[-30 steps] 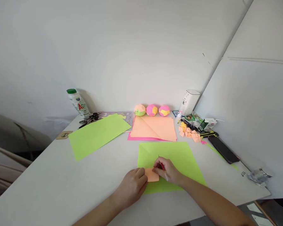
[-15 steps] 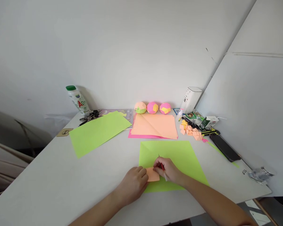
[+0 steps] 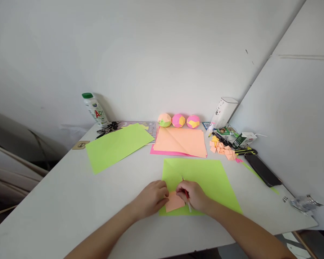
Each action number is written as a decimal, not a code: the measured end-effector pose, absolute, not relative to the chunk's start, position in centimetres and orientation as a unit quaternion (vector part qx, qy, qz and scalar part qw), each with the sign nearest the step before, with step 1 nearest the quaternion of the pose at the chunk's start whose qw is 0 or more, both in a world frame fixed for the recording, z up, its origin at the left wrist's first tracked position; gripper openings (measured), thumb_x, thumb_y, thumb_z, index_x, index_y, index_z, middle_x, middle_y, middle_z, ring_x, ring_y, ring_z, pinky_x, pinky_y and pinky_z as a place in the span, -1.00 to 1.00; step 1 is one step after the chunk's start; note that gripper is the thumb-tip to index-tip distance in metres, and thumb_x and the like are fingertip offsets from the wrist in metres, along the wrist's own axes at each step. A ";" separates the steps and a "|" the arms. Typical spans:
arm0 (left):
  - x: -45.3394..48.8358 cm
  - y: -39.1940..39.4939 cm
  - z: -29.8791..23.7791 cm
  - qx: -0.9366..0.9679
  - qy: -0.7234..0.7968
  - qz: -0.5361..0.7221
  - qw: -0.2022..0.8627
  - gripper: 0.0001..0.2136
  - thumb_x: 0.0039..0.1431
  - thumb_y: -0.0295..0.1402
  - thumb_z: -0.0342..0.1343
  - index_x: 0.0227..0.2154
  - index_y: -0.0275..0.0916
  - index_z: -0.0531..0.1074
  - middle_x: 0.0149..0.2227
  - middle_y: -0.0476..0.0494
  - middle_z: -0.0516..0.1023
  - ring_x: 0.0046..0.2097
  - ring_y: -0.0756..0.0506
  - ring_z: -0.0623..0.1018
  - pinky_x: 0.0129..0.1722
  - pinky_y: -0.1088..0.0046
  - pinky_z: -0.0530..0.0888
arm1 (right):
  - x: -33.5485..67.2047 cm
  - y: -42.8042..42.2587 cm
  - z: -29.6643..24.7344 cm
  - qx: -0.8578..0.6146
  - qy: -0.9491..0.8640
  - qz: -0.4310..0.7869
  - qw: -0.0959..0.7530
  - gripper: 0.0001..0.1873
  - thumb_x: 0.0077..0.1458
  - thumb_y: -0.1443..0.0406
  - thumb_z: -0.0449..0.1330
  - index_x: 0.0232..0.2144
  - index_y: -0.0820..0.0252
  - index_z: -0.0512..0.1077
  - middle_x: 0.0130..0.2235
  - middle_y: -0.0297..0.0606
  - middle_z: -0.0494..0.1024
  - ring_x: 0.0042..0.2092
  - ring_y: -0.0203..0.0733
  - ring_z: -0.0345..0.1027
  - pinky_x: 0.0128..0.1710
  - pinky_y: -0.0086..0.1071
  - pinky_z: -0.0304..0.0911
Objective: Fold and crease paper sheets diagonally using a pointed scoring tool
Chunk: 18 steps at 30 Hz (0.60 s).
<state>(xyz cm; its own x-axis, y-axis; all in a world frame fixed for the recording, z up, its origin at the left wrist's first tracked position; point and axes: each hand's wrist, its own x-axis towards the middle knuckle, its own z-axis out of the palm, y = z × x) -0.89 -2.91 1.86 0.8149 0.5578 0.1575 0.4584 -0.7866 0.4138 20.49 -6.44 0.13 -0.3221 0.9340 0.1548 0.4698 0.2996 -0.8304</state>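
Note:
A small peach piece of paper lies tilted over the near left part of a lime-green sheet. My left hand is closed, thumb and fingertips gripping the paper's left edge. At its right edge is my right hand, fingers curled round a slim red pen with a whitish end pointing down towards me and a thin tip pointing away. The right fingertips also touch the paper's upper right corner. The hand hides part of the pen.
Peach and pink sheets lie behind the green sheet, with several small folded peach pieces right of them. Three paper balls line the wall. Left are another green sheet and a bottle; right, a black case.
My left hand has drawn back slightly, uncovering more of the peach paper, which has turned a little. The right hand keeps the pen. The whole view has shifted somewhat.

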 end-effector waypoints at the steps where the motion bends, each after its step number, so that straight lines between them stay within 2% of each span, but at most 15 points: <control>1: -1.0 -2.5 1.8 0.931 0.280 0.136 0.191 -0.92 0.11 -0.53 0.04 -0.42 -0.24 0.37 -0.36 -0.06 0.41 -0.33 -0.02 0.40 -0.32 0.48 0.34 | 20.4 -6.6 0.2 -0.471 -0.741 0.344 0.331 -0.87 0.08 0.39 0.08 -0.50 0.16 0.31 -0.56 -0.42 0.26 -0.49 -0.33 0.16 -0.47 -0.45 0.12; 6: -1.5 -1.3 1.9 0.917 0.289 0.124 0.244 -0.91 0.06 -0.55 0.11 -0.47 -0.25 0.37 -0.38 -0.01 0.40 -0.34 0.01 0.41 -0.36 0.55 0.33 | 19.9 -7.2 0.7 -0.441 -0.769 0.338 0.316 -0.80 0.11 0.44 -0.01 -0.50 0.13 0.28 -0.62 -0.47 0.16 -0.54 -0.35 0.04 -0.48 -0.44 0.08; 10: -1.6 -1.1 2.2 0.912 0.280 0.116 0.275 -0.92 0.08 -0.54 0.10 -0.46 -0.26 0.37 -0.35 -0.04 0.39 -0.30 0.00 0.40 -0.29 0.53 0.34 | 19.4 -7.3 0.6 -0.422 -0.781 0.343 0.308 -0.82 0.18 0.37 -0.03 -0.44 0.12 0.31 -0.63 -0.46 0.19 -0.54 -0.34 0.06 -0.47 -0.41 0.10; 14: -2.2 -0.9 2.3 0.908 0.274 0.106 0.298 -0.95 0.09 -0.50 0.14 -0.37 -0.27 0.40 -0.29 -0.07 0.39 -0.25 -0.03 0.41 -0.24 0.50 0.35 | 19.0 -7.3 0.1 -0.421 -0.786 0.337 0.303 -0.82 0.17 0.41 -0.03 -0.42 0.12 0.31 -0.62 -0.46 0.22 -0.55 -0.35 0.08 -0.48 -0.42 0.10; 18: -2.5 -1.0 2.3 0.907 0.276 0.089 0.304 -0.80 -0.01 -0.43 0.27 -0.30 -0.26 0.41 -0.21 -0.10 0.37 -0.17 -0.08 0.40 -0.14 0.44 0.34 | 18.7 -7.3 -0.2 -0.435 -0.790 0.312 0.301 -0.81 0.13 0.46 -0.02 -0.43 0.13 0.30 -0.62 -0.47 0.22 -0.56 -0.37 0.05 -0.51 -0.44 0.07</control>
<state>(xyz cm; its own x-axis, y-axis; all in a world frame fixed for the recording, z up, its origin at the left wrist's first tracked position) -2.50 -1.04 2.32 0.8319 0.5549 -0.0073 0.4472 -0.6624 0.6010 18.74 -7.28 -0.21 -0.4416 0.8738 0.2036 0.4984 0.4276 -0.7542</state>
